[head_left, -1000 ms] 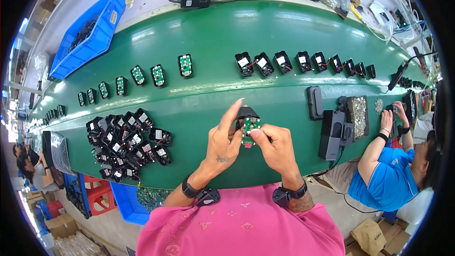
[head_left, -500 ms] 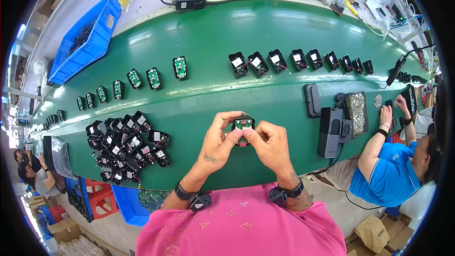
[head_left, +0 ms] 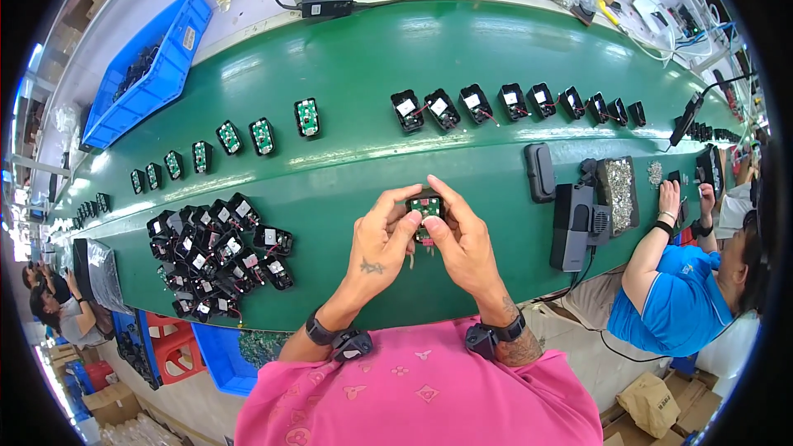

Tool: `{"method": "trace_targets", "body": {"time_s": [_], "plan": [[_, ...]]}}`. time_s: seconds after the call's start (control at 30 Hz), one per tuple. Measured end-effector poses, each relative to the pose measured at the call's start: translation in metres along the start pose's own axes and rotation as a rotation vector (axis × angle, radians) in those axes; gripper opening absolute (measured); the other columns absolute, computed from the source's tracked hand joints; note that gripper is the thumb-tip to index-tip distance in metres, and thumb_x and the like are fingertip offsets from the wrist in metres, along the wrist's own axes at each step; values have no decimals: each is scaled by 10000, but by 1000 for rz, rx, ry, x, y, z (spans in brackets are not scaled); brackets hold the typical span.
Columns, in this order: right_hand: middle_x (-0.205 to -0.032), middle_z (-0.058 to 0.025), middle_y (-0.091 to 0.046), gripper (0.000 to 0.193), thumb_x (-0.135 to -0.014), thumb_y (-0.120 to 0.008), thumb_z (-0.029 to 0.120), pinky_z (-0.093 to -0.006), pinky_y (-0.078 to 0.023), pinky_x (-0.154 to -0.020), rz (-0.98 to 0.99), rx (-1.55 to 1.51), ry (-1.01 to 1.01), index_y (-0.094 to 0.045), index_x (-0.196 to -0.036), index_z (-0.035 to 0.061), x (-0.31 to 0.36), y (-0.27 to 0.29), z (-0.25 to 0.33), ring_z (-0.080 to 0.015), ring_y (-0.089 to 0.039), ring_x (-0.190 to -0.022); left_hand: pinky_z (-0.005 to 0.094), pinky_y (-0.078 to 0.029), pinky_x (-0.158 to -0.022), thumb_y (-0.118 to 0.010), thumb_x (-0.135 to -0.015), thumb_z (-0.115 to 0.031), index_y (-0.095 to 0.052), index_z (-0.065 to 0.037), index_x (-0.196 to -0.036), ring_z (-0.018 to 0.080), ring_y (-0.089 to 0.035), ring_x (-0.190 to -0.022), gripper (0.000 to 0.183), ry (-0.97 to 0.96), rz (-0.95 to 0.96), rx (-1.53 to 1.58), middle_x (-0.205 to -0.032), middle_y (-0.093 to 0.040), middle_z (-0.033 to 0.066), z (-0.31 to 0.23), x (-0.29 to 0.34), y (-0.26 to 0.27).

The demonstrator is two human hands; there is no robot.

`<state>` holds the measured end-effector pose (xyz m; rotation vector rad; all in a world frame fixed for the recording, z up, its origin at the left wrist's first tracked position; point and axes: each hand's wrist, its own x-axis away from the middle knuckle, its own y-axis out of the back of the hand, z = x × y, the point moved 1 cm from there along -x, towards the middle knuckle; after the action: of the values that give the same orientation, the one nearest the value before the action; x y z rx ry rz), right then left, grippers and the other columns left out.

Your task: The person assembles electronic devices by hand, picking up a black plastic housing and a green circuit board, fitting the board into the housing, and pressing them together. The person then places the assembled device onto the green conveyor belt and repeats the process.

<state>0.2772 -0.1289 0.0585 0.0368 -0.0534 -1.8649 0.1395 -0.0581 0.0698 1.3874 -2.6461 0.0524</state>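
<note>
Between my two hands, above the green bench, is a small black plastic housing with a green circuit board (head_left: 427, 206) in its open face. My left hand (head_left: 382, 239) closes round its left side, with the thumb on the board. My right hand (head_left: 464, 246) grips the opposite side; its thumb presses on the board and its forefinger reaches over the far end. Thin wire ends show below the housing. A heap of black housings with white parts and wires (head_left: 216, 252) lies left of my left hand. Farther off, a row of housings with green boards (head_left: 262, 136) runs leftward.
Black housings with white blocks (head_left: 475, 105) form a row at the far right. A blue bin (head_left: 169, 66) stands far left. A dark grey device (head_left: 571, 227) and a tray of small metal parts (head_left: 619, 194) lie between me and a co-worker in a blue shirt (head_left: 673, 297).
My right forefinger has stretched over the far end of the housing, and my right thumb now lies flatter on the board. The co-worker's hands have shifted slightly.
</note>
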Motion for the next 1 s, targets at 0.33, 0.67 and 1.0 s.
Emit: {"method": "trace_targets", "body": {"time_s": [0.33,0.67,1.0], "plan": [[-917,-6,-599,346,-1021,-555,160,-229,-453,-653,-131,-24,110,-544,-1343,32,-9,-11,-2,-65,-512,-741,256,-461,-533,-540,-1000,-97,-569,-17,-1264,91,-574,-600,278,-237,-204,-136,-810,-678,78,10,-6,-15],[-942,-35,-651,379,-1030,-550,215,-258,-475,-611,13,145,42,-545,-1381,72,-22,-3,-4,-70,-538,-690,237,-460,-503,-565,-984,-84,-577,-15,-1260,80,-605,-606,285,-27,-252,11,-883,-730,108,11,-4,-11],[-905,-29,-647,418,-1054,-490,262,-257,-494,-592,113,66,-42,-487,-1434,87,-15,19,6,-84,-579,-689,204,-444,-482,-581,-976,-60,-574,-3,-1264,44,-571,-604,293,-222,-188,-197,-893,-706,87,1,-5,-17]]}}
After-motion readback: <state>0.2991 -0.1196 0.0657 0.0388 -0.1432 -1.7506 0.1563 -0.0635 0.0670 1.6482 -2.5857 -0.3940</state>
